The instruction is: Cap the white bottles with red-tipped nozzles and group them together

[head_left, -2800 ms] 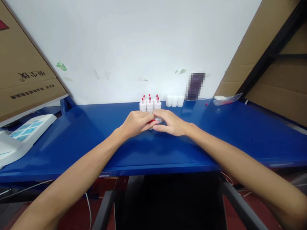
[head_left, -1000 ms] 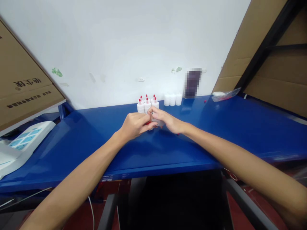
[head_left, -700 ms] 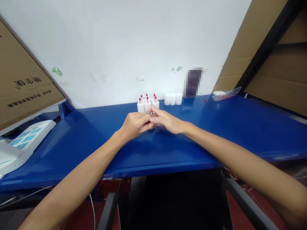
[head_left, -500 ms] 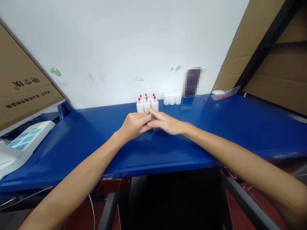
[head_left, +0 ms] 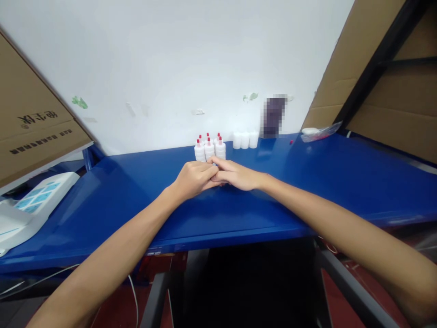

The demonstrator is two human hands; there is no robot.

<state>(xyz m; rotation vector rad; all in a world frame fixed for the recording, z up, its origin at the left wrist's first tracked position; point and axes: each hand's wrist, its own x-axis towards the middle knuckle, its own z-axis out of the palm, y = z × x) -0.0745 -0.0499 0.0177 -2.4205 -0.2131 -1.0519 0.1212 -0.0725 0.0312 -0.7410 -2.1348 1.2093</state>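
My left hand (head_left: 198,175) and my right hand (head_left: 239,176) meet above the middle of the blue table (head_left: 136,182). The left one is closed, its fingers bent and pressed against those of the right. Closed too, the right hand laps over the left fingertips. Whatever lies between the palms, if anything, is hidden. Just behind them stand several white squeeze bottles (head_left: 200,153) with red-tipped nozzles, upright and close together in two rows. The fingers cover the lower part of the front bottles.
Three white cylindrical containers (head_left: 245,140) stand by the wall. A blurred dark object (head_left: 273,116) is right of them. Farther right are a small red cap (head_left: 291,142) and a clear plastic bag (head_left: 321,133). A white device (head_left: 41,200) with blue panels sits left, near a cardboard box (head_left: 37,123).
My fingers have shifted slightly against each other, the left fingertips sliding a little to the right. The bottles and containers stay where they were.
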